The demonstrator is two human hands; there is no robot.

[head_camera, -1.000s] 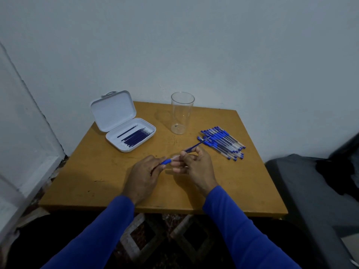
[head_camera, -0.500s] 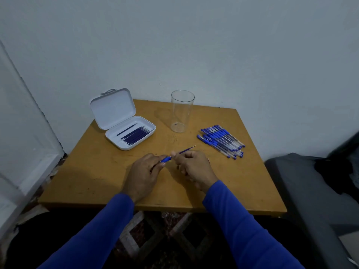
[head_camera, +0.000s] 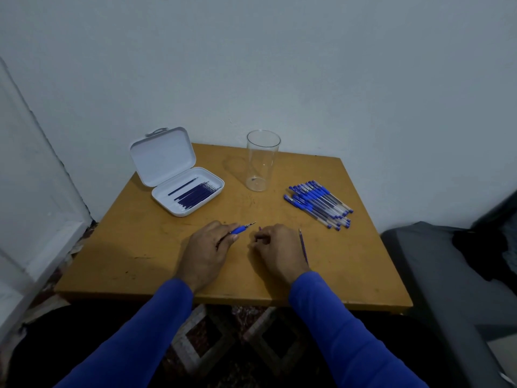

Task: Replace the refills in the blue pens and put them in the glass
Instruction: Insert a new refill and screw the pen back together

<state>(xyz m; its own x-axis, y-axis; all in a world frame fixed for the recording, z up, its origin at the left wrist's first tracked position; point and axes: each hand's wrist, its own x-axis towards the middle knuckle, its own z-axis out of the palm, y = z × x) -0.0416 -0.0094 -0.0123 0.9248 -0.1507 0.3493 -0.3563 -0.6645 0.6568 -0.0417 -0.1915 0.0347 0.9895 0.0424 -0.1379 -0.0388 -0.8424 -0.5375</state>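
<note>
My left hand (head_camera: 208,247) grips a blue pen (head_camera: 240,228) by its grip section, with the metal tip pointing up and to the right. My right hand (head_camera: 279,249) has its fingers curled. A thin dark refill (head_camera: 303,245) runs along that hand's outer edge and appears to be held in it. The two hands are a short gap apart. The clear glass (head_camera: 262,161) stands upright with nothing in it at the back middle of the table. Several blue pens (head_camera: 319,203) lie in a pile on the right. An open white case (head_camera: 187,191) on the left holds several dark refills (head_camera: 195,194).
The small wooden table (head_camera: 145,247) stands against a pale wall. A white door frame (head_camera: 42,208) is on the left. A dark grey seat (head_camera: 453,275) is close to the table's right edge. Patterned floor shows below the near edge.
The refill has come fully out of the pen. My right hand has moved right and away from the left hand, and the refill now lies along its outer edge. The left hand still holds the pen.
</note>
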